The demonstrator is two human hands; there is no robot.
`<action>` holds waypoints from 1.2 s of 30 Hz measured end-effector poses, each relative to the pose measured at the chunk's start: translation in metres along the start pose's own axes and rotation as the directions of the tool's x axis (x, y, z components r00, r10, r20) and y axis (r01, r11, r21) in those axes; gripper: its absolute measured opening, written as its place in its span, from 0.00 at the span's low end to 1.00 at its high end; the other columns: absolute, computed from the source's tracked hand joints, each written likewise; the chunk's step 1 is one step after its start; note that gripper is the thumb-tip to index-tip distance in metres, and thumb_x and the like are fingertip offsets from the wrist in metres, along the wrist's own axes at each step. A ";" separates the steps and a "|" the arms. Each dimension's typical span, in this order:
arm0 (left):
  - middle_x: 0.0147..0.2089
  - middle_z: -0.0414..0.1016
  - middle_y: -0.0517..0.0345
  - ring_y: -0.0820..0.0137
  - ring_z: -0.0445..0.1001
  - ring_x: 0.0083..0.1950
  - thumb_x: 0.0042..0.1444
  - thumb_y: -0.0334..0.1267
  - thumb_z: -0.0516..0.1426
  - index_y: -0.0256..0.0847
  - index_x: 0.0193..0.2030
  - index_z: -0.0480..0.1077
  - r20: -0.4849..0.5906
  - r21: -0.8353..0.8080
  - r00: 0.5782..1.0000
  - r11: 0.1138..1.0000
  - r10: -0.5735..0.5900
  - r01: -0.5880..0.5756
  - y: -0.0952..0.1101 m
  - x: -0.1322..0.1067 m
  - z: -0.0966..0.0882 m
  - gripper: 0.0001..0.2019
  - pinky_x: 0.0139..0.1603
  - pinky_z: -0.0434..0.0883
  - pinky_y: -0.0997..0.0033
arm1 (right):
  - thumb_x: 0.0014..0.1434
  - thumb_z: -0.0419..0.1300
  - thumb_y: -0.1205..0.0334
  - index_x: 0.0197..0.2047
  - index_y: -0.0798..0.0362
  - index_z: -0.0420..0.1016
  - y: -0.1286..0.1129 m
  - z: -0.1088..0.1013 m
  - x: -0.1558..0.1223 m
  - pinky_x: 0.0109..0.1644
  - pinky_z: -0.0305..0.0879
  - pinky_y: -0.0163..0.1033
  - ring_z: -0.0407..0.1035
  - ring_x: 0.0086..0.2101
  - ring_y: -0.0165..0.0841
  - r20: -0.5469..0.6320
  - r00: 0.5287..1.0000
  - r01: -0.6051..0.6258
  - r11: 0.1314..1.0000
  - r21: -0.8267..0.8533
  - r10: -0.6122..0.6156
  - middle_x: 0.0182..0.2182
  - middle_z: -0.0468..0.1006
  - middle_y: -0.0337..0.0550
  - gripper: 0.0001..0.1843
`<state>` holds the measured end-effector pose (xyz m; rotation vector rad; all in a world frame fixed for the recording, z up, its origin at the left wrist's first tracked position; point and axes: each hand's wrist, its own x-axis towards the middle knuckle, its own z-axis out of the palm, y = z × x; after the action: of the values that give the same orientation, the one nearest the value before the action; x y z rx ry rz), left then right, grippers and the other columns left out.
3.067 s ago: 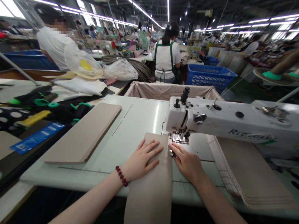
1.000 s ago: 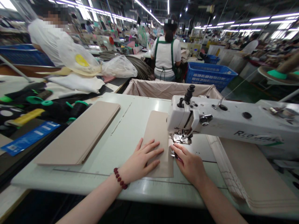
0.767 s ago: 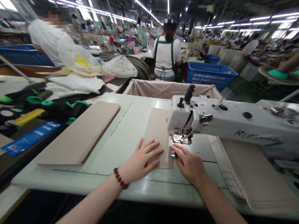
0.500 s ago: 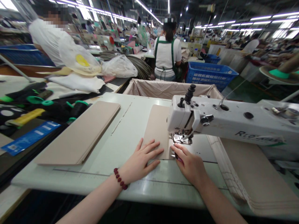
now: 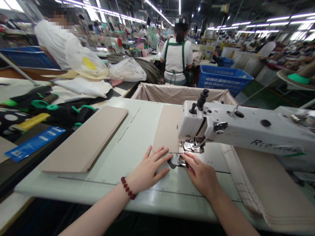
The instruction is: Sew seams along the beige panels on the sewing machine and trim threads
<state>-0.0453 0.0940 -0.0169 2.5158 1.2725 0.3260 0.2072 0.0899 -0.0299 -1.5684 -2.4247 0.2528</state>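
Note:
A beige fabric strip lies on the pale green table, its near end under the presser foot of the white sewing machine. My left hand rests flat with fingers spread on the table, fingertips at the strip's near edge. A red bead bracelet sits on that wrist. My right hand lies by the needle plate with its fingers reaching toward the foot, and a small dark red thing peeks out beneath it.
A stack of beige pieces lies left on the table, and another stack sits right under the machine arm. A fabric-lined bin stands behind the table. Thread cones and a blue card lie left. A person in a green apron works ahead beside a blue crate.
The beige strip has fed away from me under the presser foot, so its near end now sits at the needle. Both hands stayed in place.

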 end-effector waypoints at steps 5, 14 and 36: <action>0.72 0.45 0.60 0.61 0.40 0.72 0.68 0.49 0.46 0.52 0.70 0.50 0.008 0.034 1.000 0.999 -0.008 0.008 0.000 0.001 0.001 0.24 0.70 0.35 0.45 | 0.65 0.49 0.65 0.65 0.37 0.56 0.000 0.000 0.000 0.49 0.69 0.39 0.66 0.52 0.32 -0.003 1.000 0.003 1.000 0.002 -0.003 0.63 0.59 0.27 0.27; 0.72 0.43 0.60 0.64 0.40 0.72 0.69 0.47 0.45 0.50 0.71 0.45 -0.007 0.044 0.999 0.998 -0.037 0.037 0.003 0.002 0.000 0.26 0.71 0.38 0.49 | 0.65 0.49 0.65 0.65 0.37 0.55 0.003 0.002 0.000 0.49 0.69 0.41 0.64 0.55 0.33 -0.010 1.000 0.021 1.000 0.017 -0.021 0.64 0.58 0.26 0.27; 0.71 0.46 0.49 0.61 0.42 0.72 0.68 0.51 0.42 0.36 0.69 0.51 -0.080 0.138 0.997 0.990 -0.013 0.024 -0.026 0.065 0.013 0.29 0.70 0.46 0.56 | 0.60 0.52 0.67 0.63 0.40 0.60 0.002 -0.004 -0.001 0.54 0.65 0.42 0.65 0.54 0.35 -0.038 0.999 -0.002 0.990 0.142 0.008 0.62 0.62 0.31 0.28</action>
<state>-0.0228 0.1590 -0.0348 2.6291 1.3926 0.3475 0.2102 0.0895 -0.0266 -1.5043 -2.3189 0.3837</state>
